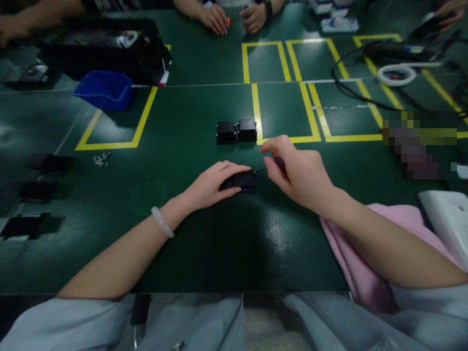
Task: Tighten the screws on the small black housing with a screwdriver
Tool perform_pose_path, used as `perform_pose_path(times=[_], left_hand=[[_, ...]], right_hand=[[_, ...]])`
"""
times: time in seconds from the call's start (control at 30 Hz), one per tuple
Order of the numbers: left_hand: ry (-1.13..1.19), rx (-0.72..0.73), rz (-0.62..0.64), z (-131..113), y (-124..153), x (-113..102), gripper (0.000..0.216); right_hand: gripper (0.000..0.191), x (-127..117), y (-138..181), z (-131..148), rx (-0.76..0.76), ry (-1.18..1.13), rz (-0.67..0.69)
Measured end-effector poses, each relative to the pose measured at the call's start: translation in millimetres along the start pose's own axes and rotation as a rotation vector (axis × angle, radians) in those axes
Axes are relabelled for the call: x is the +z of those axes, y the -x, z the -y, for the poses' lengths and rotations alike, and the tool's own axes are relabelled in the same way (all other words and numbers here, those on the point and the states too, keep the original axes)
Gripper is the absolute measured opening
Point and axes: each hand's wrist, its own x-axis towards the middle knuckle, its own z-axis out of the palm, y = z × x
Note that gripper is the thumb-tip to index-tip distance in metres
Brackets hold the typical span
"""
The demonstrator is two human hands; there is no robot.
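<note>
A small black box (244,181) lies on the green table in front of me. My left hand (220,181) grips it from the left, fingertips along its far edge and thumb along its near edge. A screwdriver (262,170) with a thin shaft and dark handle is in my right hand (298,168). Its tip meets the box's far right corner, and most of the handle is hidden by my fingers. Just beyond, two similar black boxes (237,130) sit side by side. A few small silver screws (101,159) lie loose to the left.
A blue bin (104,91) stands at the back left, before a large black tray (98,48). Several black parts (38,191) line the left side. Cables (343,83) and a white ring (397,75) lie back right. Pink cloth (395,219) is under my right forearm. Other people's hands (215,18) rest opposite.
</note>
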Motion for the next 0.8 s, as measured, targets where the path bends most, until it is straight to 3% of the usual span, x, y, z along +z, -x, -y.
perform_pose_path(times=[0.8], left_hand=[[0.016,-0.001,0.008,0.4,-0.1,0.3,0.047]], right_hand=[[0.018,1.8,3.2,-1.4,-0.015,0.058,-0.043]])
